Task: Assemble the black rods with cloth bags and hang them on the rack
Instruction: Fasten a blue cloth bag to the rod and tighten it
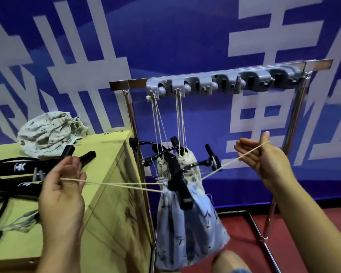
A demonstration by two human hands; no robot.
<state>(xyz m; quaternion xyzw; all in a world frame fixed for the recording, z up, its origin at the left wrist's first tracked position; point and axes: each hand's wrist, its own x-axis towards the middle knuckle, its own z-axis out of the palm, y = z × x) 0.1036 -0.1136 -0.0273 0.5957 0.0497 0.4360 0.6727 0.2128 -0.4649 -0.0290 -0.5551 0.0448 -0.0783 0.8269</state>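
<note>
L hand (pixel 62 191) pinched one end of the drawstring (pixel 114 184) btwn curled fingers, and R hand (pixel 261 154) had the other end looped over its thumb w/ fingers loosely curled, both ends pulled taut out to the sides from the neck of a cloth bag (pixel 187 223) low in front of the rack (pixel 220 75). A black rod (pixel 178 180) stuck out of that bag's mouth, w/ two more bags hung by strings from the rack's grey hooks just behind. On the desk (pixel 110 152) at left lay more black rods (pixel 14 168) and a pile of crumpled bags (pixel 49 133).
</note>
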